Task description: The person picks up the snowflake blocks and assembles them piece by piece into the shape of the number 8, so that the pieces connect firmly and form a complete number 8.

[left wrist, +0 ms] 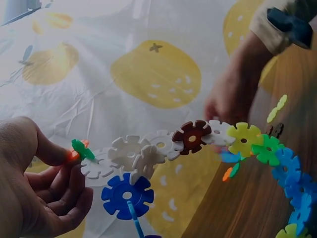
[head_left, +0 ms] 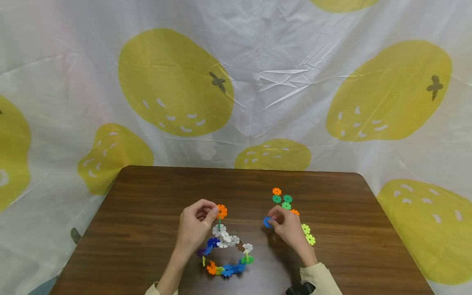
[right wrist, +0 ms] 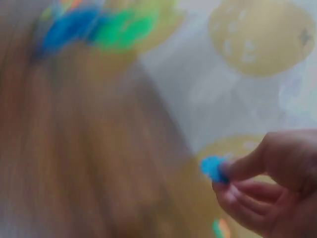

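Note:
Notched plastic flower discs are linked into a ring-shaped chain [head_left: 227, 270] in front of the person. At the chain's upper left end, my left hand [head_left: 197, 223] pinches an orange disc [head_left: 222, 211] between thumb and fingers. A green disc [left wrist: 79, 147] joins it to the white discs [left wrist: 130, 152] in the left wrist view. Farther right, my right hand [head_left: 287, 229] pinches a loose blue disc [head_left: 267, 222] by its edge, apart from the chain. The same blue disc [right wrist: 212, 167] shows between thumb and fingertips in the right wrist view, which is blurred.
Loose discs lie beyond and beside the right hand: an orange disc [head_left: 277, 191], green discs [head_left: 287, 198], and yellow-green discs [head_left: 308, 234]. The brown wooden table [head_left: 147, 205] ends at a hanging lemon-print cloth [head_left: 258, 82].

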Demonstrator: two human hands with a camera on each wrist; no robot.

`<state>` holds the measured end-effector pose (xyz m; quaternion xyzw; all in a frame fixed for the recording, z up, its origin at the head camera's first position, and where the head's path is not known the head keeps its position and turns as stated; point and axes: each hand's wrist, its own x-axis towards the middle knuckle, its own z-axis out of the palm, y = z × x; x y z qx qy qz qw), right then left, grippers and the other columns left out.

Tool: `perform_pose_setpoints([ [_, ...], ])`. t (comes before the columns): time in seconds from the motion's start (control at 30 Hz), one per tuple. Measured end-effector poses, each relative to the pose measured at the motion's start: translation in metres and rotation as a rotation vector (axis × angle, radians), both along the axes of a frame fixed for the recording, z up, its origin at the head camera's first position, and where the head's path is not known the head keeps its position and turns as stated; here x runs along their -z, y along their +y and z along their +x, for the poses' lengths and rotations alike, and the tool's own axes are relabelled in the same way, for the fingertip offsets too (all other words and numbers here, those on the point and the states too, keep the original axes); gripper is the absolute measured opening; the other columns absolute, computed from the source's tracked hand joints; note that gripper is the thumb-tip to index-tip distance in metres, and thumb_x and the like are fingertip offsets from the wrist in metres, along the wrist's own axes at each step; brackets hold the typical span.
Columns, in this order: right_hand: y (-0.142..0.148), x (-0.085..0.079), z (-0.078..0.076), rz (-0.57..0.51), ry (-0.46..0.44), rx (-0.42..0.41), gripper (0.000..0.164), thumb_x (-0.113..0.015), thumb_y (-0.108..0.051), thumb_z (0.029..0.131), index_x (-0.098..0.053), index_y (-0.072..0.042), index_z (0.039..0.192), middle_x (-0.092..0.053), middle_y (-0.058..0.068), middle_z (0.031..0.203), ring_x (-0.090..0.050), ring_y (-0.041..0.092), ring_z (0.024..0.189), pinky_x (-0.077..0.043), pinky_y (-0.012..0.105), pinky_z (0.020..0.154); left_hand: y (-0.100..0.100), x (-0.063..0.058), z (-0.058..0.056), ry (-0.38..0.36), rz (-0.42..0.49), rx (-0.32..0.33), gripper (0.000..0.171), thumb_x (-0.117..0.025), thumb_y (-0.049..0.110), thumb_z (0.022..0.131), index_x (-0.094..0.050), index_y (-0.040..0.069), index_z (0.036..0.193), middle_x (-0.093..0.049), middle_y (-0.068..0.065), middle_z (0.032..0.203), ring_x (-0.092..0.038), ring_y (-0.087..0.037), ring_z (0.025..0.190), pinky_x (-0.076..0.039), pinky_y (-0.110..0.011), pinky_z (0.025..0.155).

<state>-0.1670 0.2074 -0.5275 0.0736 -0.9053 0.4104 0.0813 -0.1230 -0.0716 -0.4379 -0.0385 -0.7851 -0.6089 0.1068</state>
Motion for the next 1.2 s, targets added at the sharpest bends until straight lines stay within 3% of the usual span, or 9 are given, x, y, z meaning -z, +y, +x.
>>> perform_pose_setpoints([
  [0.2, -0.018, -0.038, 0.006, -0.280, -0.060, -0.163, 0.013, -0.075, -0.009, 0.091, -0.073, -0.010, 0.103, -0.075, 0.008, 0.089, -0.071, 0.017, 0.079, -0.059, 0.026, 0.070, 0.001, 0.001, 0.000, 0.006, -0.023, 0.008, 0.003, -0.074, 0.006, 0.092, -0.074, 0.003, 0.091, -0.069, -0.009, 0.078, -0.059, -0.009, 0.065, -0.053, -0.019, 0.064],
  [0.5, -0.047, -0.076, 0.017, -0.520, 0.001, -0.379, 0.016, -0.071, -0.002, 0.093, -0.069, 0.002, 0.109, -0.073, 0.025, 0.093, -0.075, 0.011, 0.077, -0.063, 0.033, 0.071, 0.004, 0.003, 0.002, 0.004, -0.020, 0.034, 0.003, -0.073, 0.005, 0.091, -0.075, 0.003, 0.090, -0.069, -0.009, 0.077, -0.059, -0.008, 0.063, -0.052, -0.019, 0.062],
  [0.77, -0.065, -0.087, 0.018, -0.550, 0.078, -0.442, 0.012, -0.068, -0.001, 0.095, -0.070, -0.001, 0.107, -0.073, 0.022, 0.096, -0.075, 0.014, 0.081, -0.063, 0.034, 0.075, 0.004, 0.002, 0.003, 0.001, 0.009, 0.063, 0.004, -0.073, 0.004, 0.091, -0.074, 0.002, 0.089, -0.070, -0.013, 0.077, -0.059, -0.006, 0.063, -0.052, -0.019, 0.062],
  [1.2, -0.076, -0.082, 0.023, -0.513, 0.230, -0.465, 0.011, -0.067, 0.003, 0.094, -0.073, -0.002, 0.102, -0.074, 0.017, 0.095, -0.073, 0.010, 0.084, -0.062, 0.032, 0.074, 0.006, 0.004, 0.003, -0.014, 0.095, 0.112, 0.006, -0.072, 0.000, 0.091, -0.071, -0.005, 0.088, -0.068, -0.015, 0.075, -0.061, -0.007, 0.062, -0.053, -0.018, 0.060],
])
